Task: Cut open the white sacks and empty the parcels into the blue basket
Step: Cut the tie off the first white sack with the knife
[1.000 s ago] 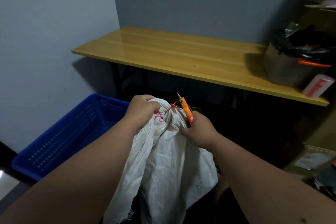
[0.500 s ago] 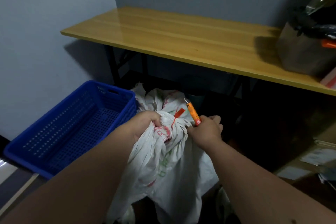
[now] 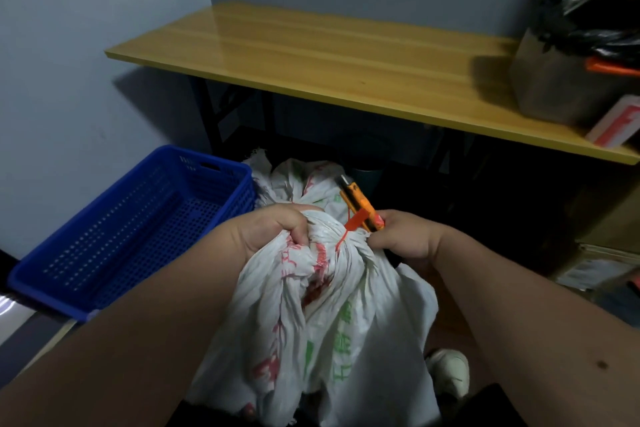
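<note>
A white woven sack (image 3: 322, 315) with red and green print stands in front of me, its neck bunched and bound by an orange tie (image 3: 349, 229). My left hand (image 3: 270, 229) grips the bunched neck from the left. My right hand (image 3: 405, 236) holds an orange utility knife (image 3: 362, 206), its blade end pointing up and away, right beside the tie. A second white sack (image 3: 298, 180) lies behind, under the table. The blue basket (image 3: 131, 229) sits on the floor to the left and looks empty.
A long wooden table (image 3: 346, 59) runs along the grey wall. On its right end stand a cardboard box (image 3: 561, 87) stuffed with black bags and a red-and-white packet (image 3: 616, 121). Cardboard boxes (image 3: 602, 260) sit on the floor at right. A white shoe (image 3: 450, 371) shows below.
The sack's neck has come down from in front of the table to below its edge. Both hands keep their hold; the knife stays at the orange tie.
</note>
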